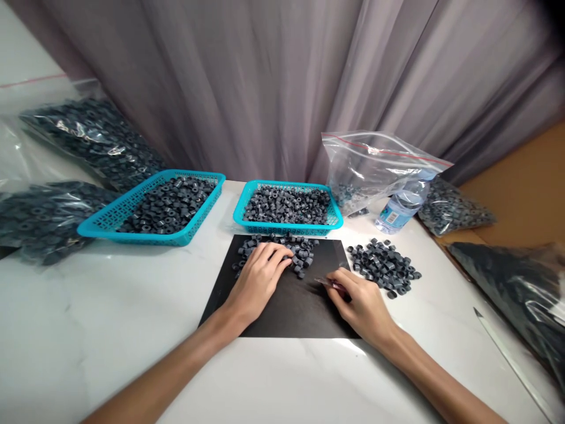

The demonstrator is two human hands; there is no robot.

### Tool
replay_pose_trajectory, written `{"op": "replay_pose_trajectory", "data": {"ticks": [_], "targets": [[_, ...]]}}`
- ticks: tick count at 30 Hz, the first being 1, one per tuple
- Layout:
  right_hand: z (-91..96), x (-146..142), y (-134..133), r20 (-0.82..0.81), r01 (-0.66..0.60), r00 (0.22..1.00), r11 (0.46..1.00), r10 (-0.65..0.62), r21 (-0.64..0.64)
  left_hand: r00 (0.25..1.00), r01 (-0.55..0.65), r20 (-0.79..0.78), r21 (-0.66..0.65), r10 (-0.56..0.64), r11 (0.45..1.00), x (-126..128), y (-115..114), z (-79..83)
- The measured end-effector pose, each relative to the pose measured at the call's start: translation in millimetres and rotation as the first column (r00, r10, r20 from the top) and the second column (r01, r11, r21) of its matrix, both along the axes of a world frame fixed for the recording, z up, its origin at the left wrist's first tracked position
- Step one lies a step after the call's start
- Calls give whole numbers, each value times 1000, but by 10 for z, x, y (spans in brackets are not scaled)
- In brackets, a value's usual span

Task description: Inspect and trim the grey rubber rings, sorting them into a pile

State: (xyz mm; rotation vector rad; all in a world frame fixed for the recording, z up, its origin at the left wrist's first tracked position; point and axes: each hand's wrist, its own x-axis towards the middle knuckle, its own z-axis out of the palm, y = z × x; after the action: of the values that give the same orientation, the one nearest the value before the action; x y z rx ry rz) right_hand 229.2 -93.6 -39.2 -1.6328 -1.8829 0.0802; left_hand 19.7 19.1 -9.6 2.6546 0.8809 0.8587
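Observation:
My left hand (260, 274) rests over a pile of small dark grey plastic rings (302, 250) on a black mat (282, 315). Its fingers curl together at the pile's near side, and whatever sits between the tips is hidden. Closed at the mat's right edge, my right hand (359, 297) grips a thin, pointed tool (324, 282) with a reddish part; its exact kind is unclear. The tool's tip points left over bare mat. Beside that hand, a second heap of grey rings (384, 265) lies on the white table.
Two blue plastic baskets (289, 227) (132, 237) of rings stand behind. Filled clear bags (97, 138) are at left. Right of the baskets are an open zip bag (353, 171), a water bottle (399, 209), another filled bag (459, 209) and a long pale strip (507, 356).

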Motion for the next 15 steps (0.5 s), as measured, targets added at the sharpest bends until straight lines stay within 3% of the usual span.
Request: {"op": "replay_pose_trajectory", "data": {"ticks": [8, 15], "targets": [[-29, 9, 4, -5, -20, 1000, 999, 21, 41, 985, 26, 171, -27, -21, 999, -34, 19, 8], [-30, 4, -4, -16, -3, 1000, 998, 4, 57, 939, -14, 336, -168, 71, 986, -48, -15, 98]]}}
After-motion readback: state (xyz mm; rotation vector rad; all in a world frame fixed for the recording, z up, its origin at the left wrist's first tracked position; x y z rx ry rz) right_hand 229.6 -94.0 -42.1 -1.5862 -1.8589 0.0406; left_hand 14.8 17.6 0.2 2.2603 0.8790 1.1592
